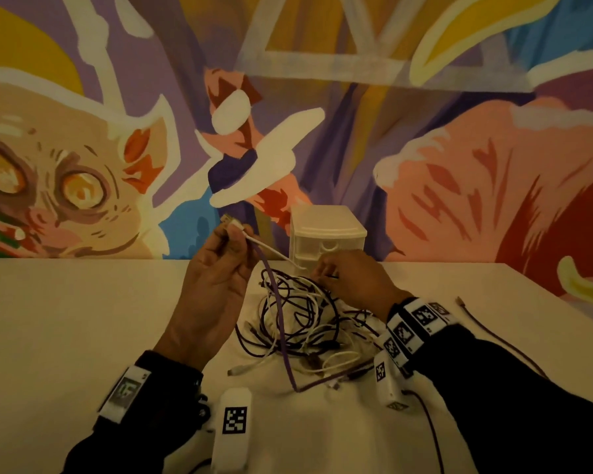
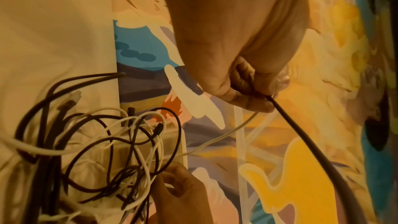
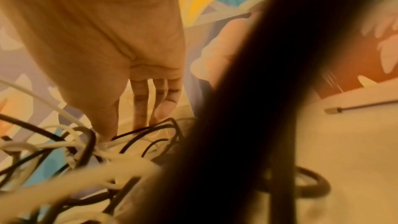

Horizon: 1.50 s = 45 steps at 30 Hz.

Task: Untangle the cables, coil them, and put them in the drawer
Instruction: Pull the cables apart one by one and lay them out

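The tangle of cables [image 1: 298,323] lies on the white table [image 1: 83,319], below and between both hands, dark and white strands looped through each other. The left hand [image 1: 216,278] pinches a purple cable [image 1: 281,336] and a white cable [image 1: 267,249] near their plugs, lifted above the heap, likely to trace them free. The right hand [image 1: 353,282], fingers curled, picks at a strand on the heap's far edge. Just beyond it stands the drawer unit [image 1: 327,234], drawers closed. One stray cable [image 1: 486,333] lies apart, right.

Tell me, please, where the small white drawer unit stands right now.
In the head view, the drawer unit stands at the table's far edge against the mural, behind the cable tangle.
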Each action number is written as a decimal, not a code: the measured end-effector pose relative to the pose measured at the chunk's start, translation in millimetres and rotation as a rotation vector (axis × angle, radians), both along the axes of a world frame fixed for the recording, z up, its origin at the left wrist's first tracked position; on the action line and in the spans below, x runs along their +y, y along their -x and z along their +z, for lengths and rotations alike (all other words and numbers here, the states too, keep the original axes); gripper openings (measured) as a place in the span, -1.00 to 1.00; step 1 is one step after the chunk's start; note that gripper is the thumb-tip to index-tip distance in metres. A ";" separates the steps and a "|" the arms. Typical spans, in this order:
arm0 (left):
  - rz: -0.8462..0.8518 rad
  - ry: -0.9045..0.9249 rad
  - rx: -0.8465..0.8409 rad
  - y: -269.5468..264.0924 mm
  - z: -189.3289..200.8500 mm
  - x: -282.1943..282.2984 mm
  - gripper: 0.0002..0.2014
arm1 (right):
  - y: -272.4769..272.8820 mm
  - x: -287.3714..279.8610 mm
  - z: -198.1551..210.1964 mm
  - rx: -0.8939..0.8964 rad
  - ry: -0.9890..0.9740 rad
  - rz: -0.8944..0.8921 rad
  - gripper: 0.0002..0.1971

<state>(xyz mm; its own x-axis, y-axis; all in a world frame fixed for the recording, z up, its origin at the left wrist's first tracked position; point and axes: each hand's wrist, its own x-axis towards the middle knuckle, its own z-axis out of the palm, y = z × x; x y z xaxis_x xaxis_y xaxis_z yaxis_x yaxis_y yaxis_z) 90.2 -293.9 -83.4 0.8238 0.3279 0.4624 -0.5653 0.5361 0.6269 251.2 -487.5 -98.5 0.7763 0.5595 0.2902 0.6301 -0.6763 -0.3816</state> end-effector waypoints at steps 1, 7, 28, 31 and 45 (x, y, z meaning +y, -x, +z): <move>0.006 0.011 -0.008 0.7 1.2 1.3 -0.72 | -1.3 2.3 0.9 -0.013 0.031 0.022 -0.99; 0.055 0.077 0.012 -1.2 -0.3 10.5 -0.83 | 1.3 18.4 5.1 -0.114 0.113 0.207 -0.89; 0.202 0.216 0.160 -7.3 -27.8 54.2 -0.68 | 42.4 -10.0 73.1 -0.051 -0.436 0.062 -0.88; 0.132 0.231 0.142 -3.1 -20.6 57.8 -0.68 | 49.0 -27.7 39.5 0.129 -0.399 0.109 -0.88; 0.183 -1.236 0.473 -23.6 -7.2 -26.0 -0.61 | 55.6 -49.0 -5.4 0.181 -0.875 0.103 -0.80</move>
<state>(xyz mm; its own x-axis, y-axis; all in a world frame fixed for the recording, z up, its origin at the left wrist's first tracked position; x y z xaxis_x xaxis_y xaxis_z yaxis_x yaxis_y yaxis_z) 113.8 -319.9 -90.6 0.9756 0.0258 0.2180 -0.1626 -0.5823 0.7965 195.6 -536.6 -103.9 0.8097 0.2652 0.5235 0.5518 -0.0407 -0.8330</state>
